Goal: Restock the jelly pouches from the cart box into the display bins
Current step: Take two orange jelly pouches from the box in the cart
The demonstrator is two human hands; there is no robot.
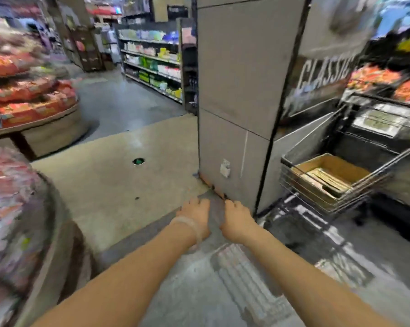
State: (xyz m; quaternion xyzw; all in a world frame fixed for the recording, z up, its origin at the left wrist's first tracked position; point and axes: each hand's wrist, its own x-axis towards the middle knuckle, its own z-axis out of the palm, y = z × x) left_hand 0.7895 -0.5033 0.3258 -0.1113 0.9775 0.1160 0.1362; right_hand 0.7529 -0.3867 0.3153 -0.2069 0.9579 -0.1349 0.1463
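In the head view, both bare arms are reaching forward and down over the floor (pixel 109 185). The left hand (pixel 194 217) and the right hand (pixel 237 220) are hanging close beside each other, knuckles up, with a narrow strip of grey floor showing between them. The fingers of both hands are curling downward and under, so I cannot tell if they are wide or narrow, and nothing is showing inside them. A pale band (pixel 190 226) is sitting around the left wrist.

Just beyond the hands a grey pillar (pixel 234 90) is standing on the floor, with a small white tag near its foot. To the right of the pillar a wire cart (pixel 293 185) is standing, and a cardboard box (pixel 329 175) is lying inside its lower basket. The box is open at the top; flat yellowish packs are lying in it, but the picture is too blurred to say if these are the jelly pouches. The box is well apart from both hands.

On the left a round display bin (pixel 43 208) is holding pink and white packets, very blurred. Behind it a bench (pixel 45 121) is carrying red and orange bags. More orange bags are lying in a bin (pixel 376 79) at the far right, behind the cart. In the background shelves (pixel 152 64) with green and white goods are running along an aisle.
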